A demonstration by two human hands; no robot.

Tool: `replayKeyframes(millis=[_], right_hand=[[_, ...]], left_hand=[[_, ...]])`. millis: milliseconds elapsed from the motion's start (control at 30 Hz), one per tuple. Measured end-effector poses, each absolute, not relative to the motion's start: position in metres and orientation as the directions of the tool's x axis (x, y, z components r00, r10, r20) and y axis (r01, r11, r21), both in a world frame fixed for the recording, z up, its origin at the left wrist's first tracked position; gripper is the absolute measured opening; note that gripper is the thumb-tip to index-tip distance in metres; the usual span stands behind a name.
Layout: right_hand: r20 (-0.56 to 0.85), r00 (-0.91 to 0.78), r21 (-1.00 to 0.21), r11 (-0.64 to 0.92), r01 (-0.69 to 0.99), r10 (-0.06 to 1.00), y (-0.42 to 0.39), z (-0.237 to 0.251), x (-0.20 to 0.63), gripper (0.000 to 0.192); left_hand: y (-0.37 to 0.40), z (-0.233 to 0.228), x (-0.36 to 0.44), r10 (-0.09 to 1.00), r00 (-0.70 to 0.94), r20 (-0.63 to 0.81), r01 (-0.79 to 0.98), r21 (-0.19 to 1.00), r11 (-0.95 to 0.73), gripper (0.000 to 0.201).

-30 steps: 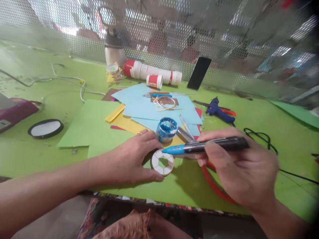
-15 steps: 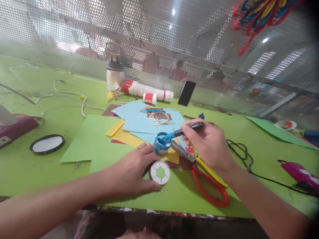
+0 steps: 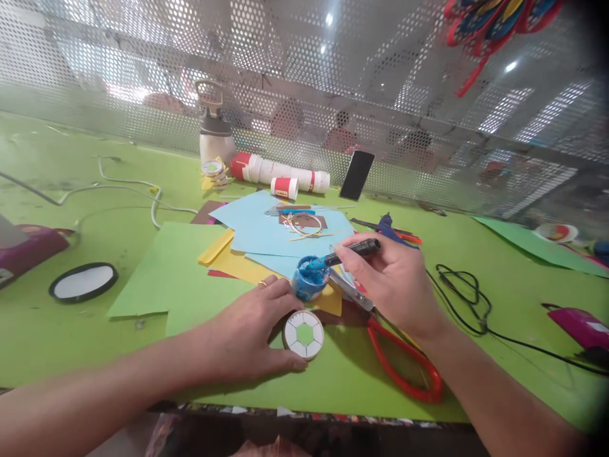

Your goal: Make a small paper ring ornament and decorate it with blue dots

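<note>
The green counter is full of paper. The left hand presses on the paper ring. The right hand squeezes a brush dipped in the paint pot. Blue paint could drip onto the ring.

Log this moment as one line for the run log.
left hand: steadies paper ring on table | right hand: holds brush, tip in blue paint pot | scissors beside

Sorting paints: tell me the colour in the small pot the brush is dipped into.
Blue, in the small pot under the brush held by the right hand; head view.
</note>
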State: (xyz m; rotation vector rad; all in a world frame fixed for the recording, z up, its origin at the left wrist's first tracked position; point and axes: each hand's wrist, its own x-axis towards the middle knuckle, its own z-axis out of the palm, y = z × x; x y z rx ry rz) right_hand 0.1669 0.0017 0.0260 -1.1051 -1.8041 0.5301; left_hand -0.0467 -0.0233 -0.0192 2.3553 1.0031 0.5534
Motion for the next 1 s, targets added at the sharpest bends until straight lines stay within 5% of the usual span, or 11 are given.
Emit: replayKeyframes(millis=[200,467,700,1000], right_hand=[[0.546,-0.128,-0.705,0.536,0.464,0.828,-0.005,0.031,0.170,0.015],[0.424,0.011,-0.888,0.413,0.205,0.906,-0.005,0.034,0.183,0.028],[0.281,-0.069,-0.959,0.283,0.020,0.957,-0.020,0.026,0.185,0.022],[0.219,-0.155,-0.971,0.231,0.058,0.963,-0.035,0.005,0.179,0.018]], left_hand=[[-0.024,-0.017,-0.046,0.768,0.631,0.109,0.570,0.607,-0.554,0.043],[-0.024,-0.015,-0.046,0.756,0.650,0.080,0.571,0.605,-0.555,0.040],[-0.023,-0.017,-0.047,0.726,0.675,0.128,0.539,0.586,-0.605,0.038],[-0.022,-0.016,-0.047,0.716,0.683,0.145,0.536,0.568,-0.625,0.040]])
